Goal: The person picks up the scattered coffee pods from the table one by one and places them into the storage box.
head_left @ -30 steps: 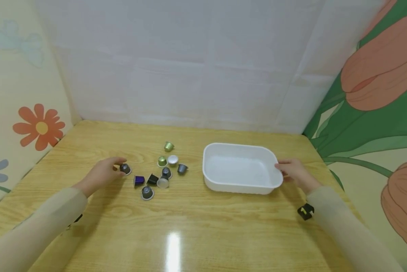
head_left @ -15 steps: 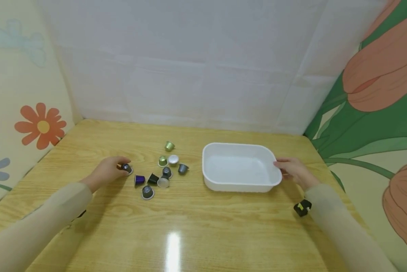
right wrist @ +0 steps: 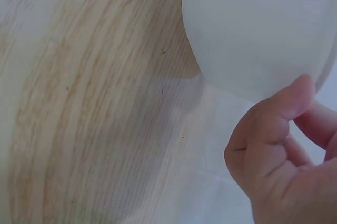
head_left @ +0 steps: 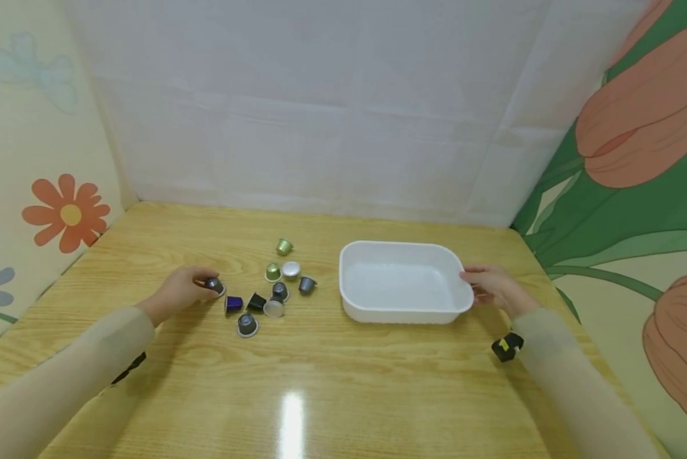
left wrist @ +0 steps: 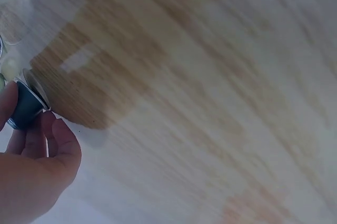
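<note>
My left hand [head_left: 177, 293] pinches a dark coffee capsule [left wrist: 25, 109] between thumb and fingers, at the left of the other capsules. In the left wrist view its pale rim faces away from the palm. At the right of the table, my right hand [head_left: 497, 292] grips the right end of a white plastic tub [head_left: 406, 315] by its rim. The right wrist view shows the fingers curled at the tub's edge. Nothing lies inside the tub. Just right of the left hand are a purple capsule [head_left: 233, 305], a black capsule [head_left: 256, 302] and a dark grey capsule [head_left: 247, 324] standing on its rim.
Farther right and back lie a gold-green capsule [head_left: 284, 247], a green capsule [head_left: 273, 271], a white-lidded capsule [head_left: 291, 269] and a grey capsule [head_left: 307, 285]. All rest on the wooden table [head_left: 343, 382]. A white cloth [head_left: 320, 127] hangs behind the table.
The left hand has moved slightly to the right with the dark capsule, its fingers closer about it. The tub and the right hand have shifted slightly left.
</note>
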The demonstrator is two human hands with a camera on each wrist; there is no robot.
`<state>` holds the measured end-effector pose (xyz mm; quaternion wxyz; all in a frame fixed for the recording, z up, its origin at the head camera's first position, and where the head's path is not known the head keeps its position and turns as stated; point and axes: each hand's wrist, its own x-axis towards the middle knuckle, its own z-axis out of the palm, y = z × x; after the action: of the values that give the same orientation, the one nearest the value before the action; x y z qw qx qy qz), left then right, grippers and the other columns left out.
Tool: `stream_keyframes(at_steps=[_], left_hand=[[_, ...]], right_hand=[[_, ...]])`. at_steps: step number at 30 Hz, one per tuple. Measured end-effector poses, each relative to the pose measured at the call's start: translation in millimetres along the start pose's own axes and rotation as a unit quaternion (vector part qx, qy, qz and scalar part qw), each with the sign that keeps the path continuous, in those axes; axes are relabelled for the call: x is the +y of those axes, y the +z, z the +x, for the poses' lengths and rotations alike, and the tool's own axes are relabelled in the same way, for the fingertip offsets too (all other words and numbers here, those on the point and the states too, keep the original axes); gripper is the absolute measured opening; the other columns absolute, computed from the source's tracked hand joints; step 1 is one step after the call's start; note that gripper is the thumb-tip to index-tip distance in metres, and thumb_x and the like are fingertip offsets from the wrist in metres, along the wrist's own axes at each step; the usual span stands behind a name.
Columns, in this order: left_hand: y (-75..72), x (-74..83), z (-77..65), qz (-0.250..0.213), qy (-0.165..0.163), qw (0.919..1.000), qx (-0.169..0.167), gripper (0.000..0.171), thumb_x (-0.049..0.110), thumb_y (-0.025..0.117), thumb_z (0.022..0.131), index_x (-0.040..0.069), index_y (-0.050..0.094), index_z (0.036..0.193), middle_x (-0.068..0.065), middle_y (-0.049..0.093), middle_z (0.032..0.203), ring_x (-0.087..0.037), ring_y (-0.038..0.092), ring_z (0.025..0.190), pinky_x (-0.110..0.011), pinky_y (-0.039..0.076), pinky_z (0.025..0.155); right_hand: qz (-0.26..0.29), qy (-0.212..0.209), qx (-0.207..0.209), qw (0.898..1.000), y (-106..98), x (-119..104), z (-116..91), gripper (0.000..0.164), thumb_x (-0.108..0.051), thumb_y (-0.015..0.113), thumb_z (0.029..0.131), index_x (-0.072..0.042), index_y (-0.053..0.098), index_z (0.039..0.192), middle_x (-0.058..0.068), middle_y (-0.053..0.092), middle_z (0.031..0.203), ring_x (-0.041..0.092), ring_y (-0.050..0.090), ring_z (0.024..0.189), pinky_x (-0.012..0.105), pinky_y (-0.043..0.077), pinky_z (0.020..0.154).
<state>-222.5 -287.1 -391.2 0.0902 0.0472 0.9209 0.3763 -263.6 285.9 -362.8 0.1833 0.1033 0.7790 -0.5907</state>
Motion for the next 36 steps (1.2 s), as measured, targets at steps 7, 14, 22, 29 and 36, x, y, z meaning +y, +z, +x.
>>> stream_keyframes(at_steps=[7, 14, 22, 29, 36], left_hand=[[-3.4, 5.9, -1.4, -0.029, -0.022, 0.9993, 0.003, 0.061, 0.019, 0.070, 0.091, -0.014, 0.044, 0.136, -0.034, 0.051, 0.130, -0.049, 0.048, 0.118, -0.055, 0.044, 0.097], [-3.8, 10.4, -2.0, -0.050, -0.037, 0.9980, 0.012, 0.061, 0.017, 0.068, 0.092, -0.014, 0.041, 0.138, -0.035, 0.046, 0.135, -0.050, 0.042, 0.124, -0.058, 0.039, 0.102], [-8.3, 23.9, -5.9, -0.073, -0.038, 0.9964, 0.020, 0.061, 0.017, 0.063, 0.095, -0.012, 0.037, 0.141, -0.036, 0.040, 0.139, -0.052, 0.039, 0.125, -0.062, 0.036, 0.101], [-6.8, 35.6, -5.9, -0.106, -0.021, 0.9939, 0.021, 0.061, 0.018, 0.063, 0.096, -0.011, 0.035, 0.143, -0.033, 0.043, 0.139, -0.048, 0.041, 0.127, -0.061, 0.033, 0.105], [0.0, 51.5, -4.6, -0.119, -0.019, 0.9926, 0.004, 0.063, 0.022, 0.062, 0.097, -0.010, 0.034, 0.144, -0.031, 0.044, 0.139, -0.045, 0.042, 0.128, -0.059, 0.034, 0.106]], right_hand=[[0.001, 0.003, -0.007, 1.000, -1.3, -0.8, 0.2, 0.052, -0.010, 0.054, 0.099, 0.011, 0.032, 0.141, -0.007, 0.061, 0.073, 0.008, 0.057, 0.063, 0.021, 0.050, 0.056], [-0.011, 0.001, -0.014, 1.000, -2.4, 0.5, 0.5, 0.053, -0.011, 0.053, 0.099, 0.010, 0.029, 0.142, -0.006, 0.060, 0.072, 0.008, 0.057, 0.062, 0.022, 0.051, 0.057], [-0.022, 0.007, -0.017, 1.000, -3.0, -0.6, 1.7, 0.055, -0.013, 0.054, 0.100, 0.008, 0.029, 0.143, -0.006, 0.059, 0.073, 0.008, 0.057, 0.062, 0.021, 0.050, 0.056], [-0.020, 0.015, -0.012, 1.000, -4.5, -1.2, 2.4, 0.055, -0.015, 0.054, 0.100, 0.007, 0.029, 0.144, -0.005, 0.059, 0.075, 0.008, 0.057, 0.061, 0.021, 0.050, 0.056], [-0.018, 0.014, -0.011, 1.000, -4.3, 0.0, 2.0, 0.055, -0.015, 0.054, 0.100, 0.007, 0.030, 0.144, -0.005, 0.058, 0.074, 0.009, 0.056, 0.061, 0.022, 0.050, 0.055]])
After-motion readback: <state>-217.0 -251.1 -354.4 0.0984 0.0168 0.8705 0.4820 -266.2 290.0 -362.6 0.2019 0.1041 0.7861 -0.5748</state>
